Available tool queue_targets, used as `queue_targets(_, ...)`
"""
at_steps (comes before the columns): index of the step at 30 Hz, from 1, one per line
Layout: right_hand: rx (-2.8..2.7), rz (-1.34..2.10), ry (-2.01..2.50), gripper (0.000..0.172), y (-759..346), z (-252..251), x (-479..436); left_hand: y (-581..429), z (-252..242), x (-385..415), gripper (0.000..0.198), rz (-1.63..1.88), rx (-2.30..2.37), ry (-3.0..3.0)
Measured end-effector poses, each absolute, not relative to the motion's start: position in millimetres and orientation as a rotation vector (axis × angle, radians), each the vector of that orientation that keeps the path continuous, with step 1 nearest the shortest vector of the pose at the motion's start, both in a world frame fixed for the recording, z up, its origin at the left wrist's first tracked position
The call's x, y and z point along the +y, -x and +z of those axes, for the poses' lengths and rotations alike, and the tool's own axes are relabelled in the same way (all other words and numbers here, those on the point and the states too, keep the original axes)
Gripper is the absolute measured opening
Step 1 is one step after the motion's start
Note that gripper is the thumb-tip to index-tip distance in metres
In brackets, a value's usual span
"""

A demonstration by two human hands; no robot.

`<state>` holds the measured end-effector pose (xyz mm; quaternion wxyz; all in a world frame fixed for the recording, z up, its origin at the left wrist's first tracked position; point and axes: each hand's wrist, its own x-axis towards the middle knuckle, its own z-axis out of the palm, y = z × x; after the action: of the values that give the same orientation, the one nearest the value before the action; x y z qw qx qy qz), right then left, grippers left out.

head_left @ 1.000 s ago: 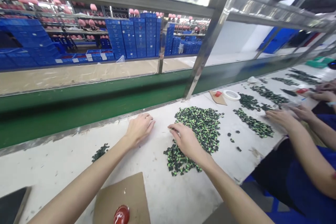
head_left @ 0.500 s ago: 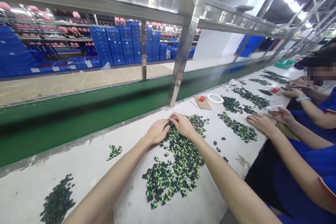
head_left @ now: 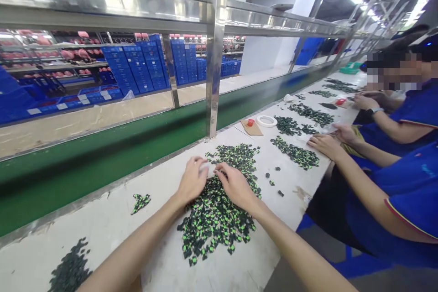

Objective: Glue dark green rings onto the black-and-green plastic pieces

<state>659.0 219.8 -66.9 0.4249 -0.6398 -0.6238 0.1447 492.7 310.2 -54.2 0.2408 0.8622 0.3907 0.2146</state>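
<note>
My left hand [head_left: 194, 179] is closed on a small whitish translucent item [head_left: 207, 169], above the left edge of a large pile of small black and green pieces [head_left: 219, 219]. Close to its right, my right hand [head_left: 236, 187] has its thumb and fingertips pinched together at the item's right end; what they hold is too small to make out. To the left lie a small black-green cluster [head_left: 140, 203] and, nearer me, a heap of plain dark pieces [head_left: 70, 268].
Beyond the pile are a white tape ring [head_left: 266, 121] and a red cap [head_left: 250, 122] on cardboard. A metal post [head_left: 212, 64] rises at the table's far edge, beside a green belt [head_left: 102, 164]. People in blue work at the right among more piles.
My view has turned to the right. Both hands have come nearer to me over the pile, and the whitish item now shows in my left hand.
</note>
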Motion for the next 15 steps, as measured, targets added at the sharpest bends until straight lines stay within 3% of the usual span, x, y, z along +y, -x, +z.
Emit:
queue_targets(6, -1.261, 0.301, 1.631, 0.038, -689.1, -75.7, 180.1, -538.7, -46.3, 355.9, 0.040, 0.435, 0.931, -2.351)
queue_targets(15, -1.108, 0.330, 1.638, 0.036, -637.3, -104.8, 154.8, -499.7, -51.7, 294.6, 0.031, 0.327, 0.752, -2.292)
